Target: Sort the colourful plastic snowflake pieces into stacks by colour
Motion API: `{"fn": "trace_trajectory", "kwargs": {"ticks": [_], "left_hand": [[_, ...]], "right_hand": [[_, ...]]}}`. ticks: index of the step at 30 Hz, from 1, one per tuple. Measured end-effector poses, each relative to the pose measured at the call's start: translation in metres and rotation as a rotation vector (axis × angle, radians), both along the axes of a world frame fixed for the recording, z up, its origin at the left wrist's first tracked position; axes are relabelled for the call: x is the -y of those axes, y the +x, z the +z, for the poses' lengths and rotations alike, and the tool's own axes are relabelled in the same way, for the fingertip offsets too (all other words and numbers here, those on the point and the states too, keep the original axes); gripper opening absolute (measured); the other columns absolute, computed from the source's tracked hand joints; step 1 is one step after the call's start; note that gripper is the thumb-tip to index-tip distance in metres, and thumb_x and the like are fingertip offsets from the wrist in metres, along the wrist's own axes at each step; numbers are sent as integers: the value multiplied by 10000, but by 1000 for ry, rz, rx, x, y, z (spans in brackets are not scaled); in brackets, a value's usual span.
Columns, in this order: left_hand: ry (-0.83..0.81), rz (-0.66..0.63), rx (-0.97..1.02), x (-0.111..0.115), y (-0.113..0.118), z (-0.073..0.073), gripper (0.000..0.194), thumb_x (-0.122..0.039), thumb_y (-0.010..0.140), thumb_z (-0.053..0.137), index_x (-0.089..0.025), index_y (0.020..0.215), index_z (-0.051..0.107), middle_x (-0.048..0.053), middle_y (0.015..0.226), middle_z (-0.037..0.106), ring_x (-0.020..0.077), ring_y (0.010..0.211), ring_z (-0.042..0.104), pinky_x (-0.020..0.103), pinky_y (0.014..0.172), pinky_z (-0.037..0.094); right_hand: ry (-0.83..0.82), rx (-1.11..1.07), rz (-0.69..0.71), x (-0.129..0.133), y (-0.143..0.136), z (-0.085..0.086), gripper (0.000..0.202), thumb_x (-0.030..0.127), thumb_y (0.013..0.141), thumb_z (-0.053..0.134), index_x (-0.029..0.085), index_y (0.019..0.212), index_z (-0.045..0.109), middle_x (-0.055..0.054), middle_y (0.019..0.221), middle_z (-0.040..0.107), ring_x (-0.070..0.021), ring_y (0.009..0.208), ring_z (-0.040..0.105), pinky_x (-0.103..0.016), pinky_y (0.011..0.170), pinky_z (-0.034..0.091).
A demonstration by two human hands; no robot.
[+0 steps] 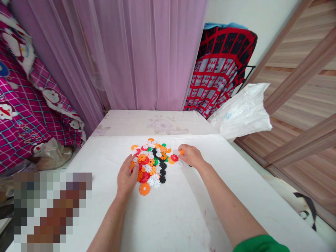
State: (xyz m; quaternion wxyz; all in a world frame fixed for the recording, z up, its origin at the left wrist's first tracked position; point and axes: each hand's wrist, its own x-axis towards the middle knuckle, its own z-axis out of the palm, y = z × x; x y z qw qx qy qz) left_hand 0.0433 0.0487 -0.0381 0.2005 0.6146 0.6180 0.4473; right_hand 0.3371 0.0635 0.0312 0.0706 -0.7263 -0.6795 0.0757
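A pile of plastic snowflake discs [148, 161] in orange, red, white, green and black lies on the white-covered table. My left hand [127, 175] rests at the pile's left edge, thumb and fingers apart around some red and orange discs. To the right of the pile, my right hand [191, 156] pinches an orange snowflake disc [181, 152] at its fingertips. A red disc [174, 158] and a white disc [180, 163] lie close to that hand. Black discs [163, 172] form a column on the pile's right side. One larger orange disc [144, 189] sits at the near end.
The table [168, 217] has a white cover with a floral strip at its far end. A white plastic bag [244, 112] stands at the right far corner. Purple curtains [147, 52] hang behind, and a pink checked cloth [39, 94] hangs on the left. Wooden doors [301, 87] stand right.
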Motion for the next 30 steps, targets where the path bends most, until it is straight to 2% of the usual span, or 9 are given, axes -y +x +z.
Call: {"fn": "trace_trajectory", "kwargs": {"ticks": [2, 5, 11, 15, 18, 21, 25, 28, 30], "left_hand": [[-3, 0, 1, 0, 0, 0, 384, -353, 837, 534, -254, 1195, 630, 52, 1349, 599, 226, 1252, 548, 406, 1093, 412], [-8, 0, 7, 1, 0, 1, 388, -365, 842, 526, -249, 1198, 626, 56, 1357, 593, 227, 1254, 547, 404, 1090, 415], [1, -1, 14, 0, -1, 0, 376, -364, 837, 529, -254, 1182, 632, 54, 1342, 605, 225, 1240, 558, 401, 1081, 423], [-1, -2, 5, -1, 0, 0, 380, -364, 840, 523, -245, 1184, 632, 62, 1342, 604, 229, 1241, 558, 404, 1083, 421], [11, -6, 5, -1, -1, -1, 376, -346, 836, 532, -255, 1187, 630, 56, 1343, 604, 227, 1244, 555, 405, 1079, 425], [16, 0, 2, -2, -1, -2, 371, -341, 832, 540, -268, 1184, 630, 43, 1337, 610, 220, 1237, 561, 397, 1077, 427], [10, 6, -19, -2, -3, -4, 380, -370, 837, 531, -267, 1190, 626, 45, 1347, 603, 222, 1244, 557, 388, 1072, 432], [8, 10, -20, -2, -3, -5, 380, -391, 839, 526, -276, 1186, 625, 44, 1352, 598, 227, 1246, 555, 391, 1067, 437], [2, 8, -18, -2, -3, -5, 383, -402, 842, 517, -274, 1187, 622, 46, 1355, 595, 230, 1253, 549, 399, 1075, 428]], "right_hand": [[-33, 1, 75, 3, -10, -2, 177, 307, 798, 627, 266, 968, 654, -1, 993, 700, -175, 921, 619, -251, 729, 380], [-80, 26, 105, 4, -22, -3, 186, 331, 785, 646, 258, 955, 660, -15, 948, 705, -189, 909, 627, -257, 718, 376], [-100, 27, 89, -1, -28, -5, 195, 319, 800, 631, 250, 982, 650, -30, 1021, 710, -199, 946, 636, -272, 735, 398], [-126, -51, 74, -3, -26, -9, 293, 303, 753, 676, 243, 1036, 627, -25, 1119, 692, -190, 1003, 629, -258, 748, 408], [-110, -74, 62, -2, -22, -8, 327, 314, 738, 694, 235, 1047, 621, -31, 1098, 695, -188, 991, 632, -259, 761, 413], [-56, -87, 17, -2, -10, 1, 323, 333, 743, 692, 240, 1043, 621, -21, 1069, 700, -179, 955, 639, -255, 761, 418], [11, -41, -113, -5, 23, 17, 331, 362, 758, 670, 248, 1064, 622, -21, 1088, 696, -182, 942, 641, -255, 752, 431], [-22, 41, -196, -10, 50, 22, 343, 360, 768, 652, 236, 1086, 620, -42, 1140, 682, -202, 992, 635, -271, 769, 436], [-62, 71, -200, -14, 61, 22, 358, 344, 767, 644, 231, 1105, 615, -48, 1162, 675, -207, 1021, 629, -275, 782, 436]]}}
